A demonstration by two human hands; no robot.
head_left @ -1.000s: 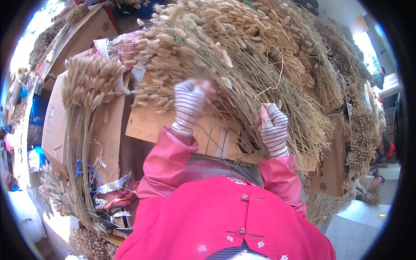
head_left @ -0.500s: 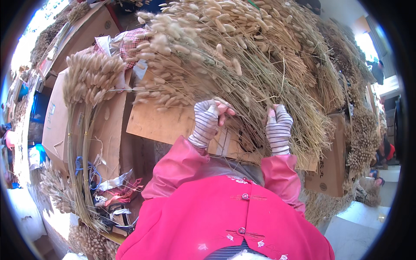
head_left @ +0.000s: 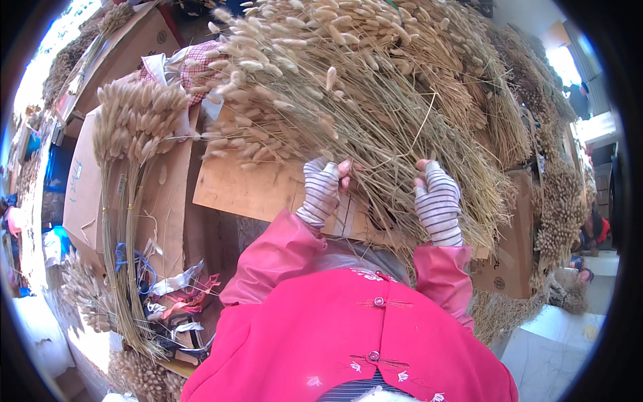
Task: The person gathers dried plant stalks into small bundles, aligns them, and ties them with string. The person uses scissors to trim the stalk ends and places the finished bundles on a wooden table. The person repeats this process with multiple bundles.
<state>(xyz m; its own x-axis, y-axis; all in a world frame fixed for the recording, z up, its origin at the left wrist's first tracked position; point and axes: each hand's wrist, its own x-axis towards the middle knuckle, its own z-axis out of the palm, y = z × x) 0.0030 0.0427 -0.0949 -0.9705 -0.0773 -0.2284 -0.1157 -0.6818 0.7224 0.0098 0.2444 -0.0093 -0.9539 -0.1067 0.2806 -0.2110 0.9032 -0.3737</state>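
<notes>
A large heap of dried bunny-tail grass, with fluffy beige heads and long straw-green stems, lies slanted in front of me over a wooden board. My left hand, in a striped fingerless glove, is closed at the near left edge of the heap, its fingertips pinching thin stems. My right hand, gloved alike, is curled at the stems farther right, thumb and fingertips against them. Some of what each hand grips is hidden among the stems.
Left of the board, tied bunches of bunny-tail grass lie on a cardboard box. Below them are blue cord and red and white strips. Another carton stands at right, beside more dried grass.
My right hand has turned and shifted slightly right, its fingers loosening a little. My left hand has moved slightly down and right. Some stems between the hands have shifted.
</notes>
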